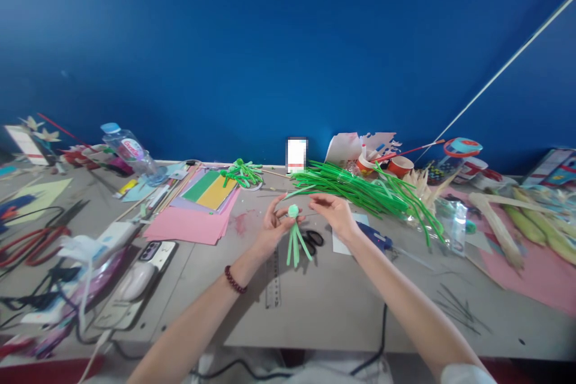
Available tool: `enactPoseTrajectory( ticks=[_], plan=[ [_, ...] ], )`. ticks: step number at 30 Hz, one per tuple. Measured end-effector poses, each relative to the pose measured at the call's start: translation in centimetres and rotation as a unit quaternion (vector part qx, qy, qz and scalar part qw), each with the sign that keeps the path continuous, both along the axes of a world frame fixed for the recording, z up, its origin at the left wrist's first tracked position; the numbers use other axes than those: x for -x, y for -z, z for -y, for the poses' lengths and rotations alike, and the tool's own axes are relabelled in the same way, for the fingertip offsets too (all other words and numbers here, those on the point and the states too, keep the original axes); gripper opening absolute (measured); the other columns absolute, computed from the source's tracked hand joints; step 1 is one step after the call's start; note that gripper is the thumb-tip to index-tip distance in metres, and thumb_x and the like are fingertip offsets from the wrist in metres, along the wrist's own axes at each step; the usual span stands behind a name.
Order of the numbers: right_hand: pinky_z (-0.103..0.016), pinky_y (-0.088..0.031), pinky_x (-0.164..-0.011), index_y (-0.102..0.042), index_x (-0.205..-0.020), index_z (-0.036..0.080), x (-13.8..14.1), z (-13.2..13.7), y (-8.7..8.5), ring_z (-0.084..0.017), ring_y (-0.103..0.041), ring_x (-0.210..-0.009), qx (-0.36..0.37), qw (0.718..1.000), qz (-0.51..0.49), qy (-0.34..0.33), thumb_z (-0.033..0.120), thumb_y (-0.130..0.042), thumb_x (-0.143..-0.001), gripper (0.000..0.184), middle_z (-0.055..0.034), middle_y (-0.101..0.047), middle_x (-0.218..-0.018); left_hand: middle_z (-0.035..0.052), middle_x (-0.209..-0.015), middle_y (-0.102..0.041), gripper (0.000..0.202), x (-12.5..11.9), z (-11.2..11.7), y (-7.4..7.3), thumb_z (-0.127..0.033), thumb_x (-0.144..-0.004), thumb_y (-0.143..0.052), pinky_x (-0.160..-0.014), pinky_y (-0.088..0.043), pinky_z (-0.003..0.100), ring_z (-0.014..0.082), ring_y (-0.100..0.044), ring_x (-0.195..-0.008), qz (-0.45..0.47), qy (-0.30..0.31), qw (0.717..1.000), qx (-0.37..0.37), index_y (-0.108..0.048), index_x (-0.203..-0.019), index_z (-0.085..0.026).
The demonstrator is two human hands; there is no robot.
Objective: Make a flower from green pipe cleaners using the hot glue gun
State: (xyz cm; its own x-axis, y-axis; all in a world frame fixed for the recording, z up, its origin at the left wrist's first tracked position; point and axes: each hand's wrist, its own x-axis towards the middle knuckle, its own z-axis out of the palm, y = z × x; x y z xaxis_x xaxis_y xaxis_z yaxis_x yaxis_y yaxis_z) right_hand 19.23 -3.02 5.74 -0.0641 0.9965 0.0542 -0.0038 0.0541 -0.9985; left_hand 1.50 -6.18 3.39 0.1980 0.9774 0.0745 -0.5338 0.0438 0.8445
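Note:
My left hand (273, 223) pinches a small green pipe-cleaner figure (294, 234) by its round head, with several green strands hanging down from it. My right hand (333, 211) hovers just right of the figure, fingers curled and apart, touching nothing that I can see. A pile of long green pipe cleaners (360, 189) lies right behind my hands. Black scissors (312, 240) lie on the table under the figure. A blue glue gun (375, 237) rests below my right wrist.
Coloured paper sheets (202, 204) lie at the left, with a finished green figure (243, 173) behind them. A ruler (272, 279), a phone (155, 251), a water bottle (130, 150), cables, paper cups (399, 165) and corn husks (531, 222) crowd the grey table (333, 306).

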Motion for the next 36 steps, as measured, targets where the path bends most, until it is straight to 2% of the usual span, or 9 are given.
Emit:
enactPoseTrajectory(
  ticks=[4,7,10,12,14,17,24,31,36],
  plan=[
    [-0.031,-0.049,-0.07,-0.072,-0.089,0.018,0.3,-0.7,-1.5,-0.017,-0.062,-0.069,-0.036,0.997,0.069,-0.027,0.032,-0.072,-0.065,0.027,-0.0032,-0.068,-0.073,0.0017,-0.091,-0.069,0.069,0.0,0.1,0.1,-0.025,-0.067,-0.078,-0.087,-0.05,0.035,0.0182,-0.069,-0.082,-0.006,-0.001,1.0,0.003,-0.042,-0.126,-0.025],
    [-0.028,-0.047,-0.058,-0.072,-0.087,0.019,0.4,-1.0,-1.8,-0.014,-0.056,-0.054,-0.079,0.985,0.146,-0.037,0.037,-0.067,-0.072,0.025,-0.0008,-0.064,-0.06,0.0017,-0.089,-0.07,0.068,0.0,0.1,0.3,-0.024,-0.068,-0.077,-0.085,-0.05,0.034,0.018,-0.069,-0.08,-0.012,-0.003,1.0,0.002,-0.042,-0.126,-0.023],
    [-0.027,-0.047,-0.057,-0.072,-0.089,0.02,0.3,-1.1,-1.7,-0.013,-0.056,-0.055,-0.129,0.973,0.19,-0.036,0.039,-0.056,-0.08,0.026,-0.0029,-0.067,-0.069,0.0011,-0.085,-0.07,0.067,0.0,0.0,0.4,-0.024,-0.068,-0.077,-0.081,-0.051,0.032,0.0172,-0.069,-0.076,-0.018,-0.012,1.0,0.001,-0.042,-0.126,-0.021],
    [-0.028,-0.05,-0.065,-0.071,-0.095,0.02,0.2,-1.1,-1.6,-0.016,-0.063,-0.072,-0.144,0.971,0.178,-0.072,0.037,-0.056,-0.081,0.026,-0.0056,-0.07,-0.088,0.0007,-0.082,-0.07,0.068,0.0,0.0,0.3,-0.023,-0.067,-0.077,-0.077,-0.051,0.031,0.0165,-0.069,-0.073,-0.023,-0.016,1.0,0.006,-0.042,-0.125,-0.02],
    [-0.03,-0.052,-0.073,-0.069,-0.101,0.02,0.2,-0.9,-1.7,-0.018,-0.064,-0.083,-0.117,0.973,0.142,-0.139,0.037,-0.06,-0.079,0.029,-0.0073,-0.069,-0.1,0.0006,-0.079,-0.07,0.067,-0.1,0.1,0.2,-0.023,-0.066,-0.078,-0.075,-0.051,0.03,0.0161,-0.068,-0.071,-0.03,-0.016,0.999,0.01,-0.043,-0.124,-0.019],
    [-0.032,-0.054,-0.072,-0.069,-0.101,0.018,0.2,-0.6,-1.7,-0.019,-0.067,-0.078,-0.042,0.971,0.08,-0.221,0.039,-0.068,-0.074,0.034,-0.0079,-0.07,-0.096,-0.0004,-0.074,-0.07,0.066,-0.2,0.2,0.1,-0.023,-0.065,-0.078,-0.074,-0.052,0.029,0.0155,-0.068,-0.068,-0.036,-0.015,0.999,0.011,-0.045,-0.122,-0.018],
    [-0.032,-0.055,-0.069,-0.069,-0.093,0.017,0.3,-0.2,-1.4,-0.017,-0.067,-0.068,0.002,0.962,0.02,-0.272,0.038,-0.073,-0.07,0.031,-0.0053,-0.069,-0.083,-0.0011,-0.072,-0.071,0.067,-0.3,0.4,0.5,-0.024,-0.065,-0.079,-0.07,-0.054,0.028,0.0158,-0.069,-0.066,-0.017,-0.004,1.0,0.024,-0.045,-0.123,-0.019],
    [-0.031,-0.051,-0.073,-0.068,-0.088,0.016,0.3,0.2,-1.6,-0.017,-0.065,-0.074,-0.041,0.961,0.048,-0.27,0.038,-0.069,-0.074,0.026,-0.0043,-0.066,-0.084,-0.0007,-0.067,-0.07,0.065,-0.2,0.4,0.4,-0.024,-0.065,-0.079,-0.061,-0.052,0.022,0.0153,-0.069,-0.062,-0.009,0.02,0.999,0.038,-0.047,-0.121,-0.018],
    [-0.033,-0.051,-0.077,-0.065,-0.095,0.018,0.2,0.4,-1.5,-0.017,-0.065,-0.074,-0.051,0.952,0.03,-0.299,0.04,-0.065,-0.078,0.028,-0.0048,-0.066,-0.084,-0.0004,-0.069,-0.069,0.059,0.0,0.6,0.7,-0.02,-0.07,-0.076,-0.06,-0.051,0.021,0.0136,-0.068,-0.063,0.022,0.052,0.997,0.05,-0.049,-0.122,-0.019]
  ],
)
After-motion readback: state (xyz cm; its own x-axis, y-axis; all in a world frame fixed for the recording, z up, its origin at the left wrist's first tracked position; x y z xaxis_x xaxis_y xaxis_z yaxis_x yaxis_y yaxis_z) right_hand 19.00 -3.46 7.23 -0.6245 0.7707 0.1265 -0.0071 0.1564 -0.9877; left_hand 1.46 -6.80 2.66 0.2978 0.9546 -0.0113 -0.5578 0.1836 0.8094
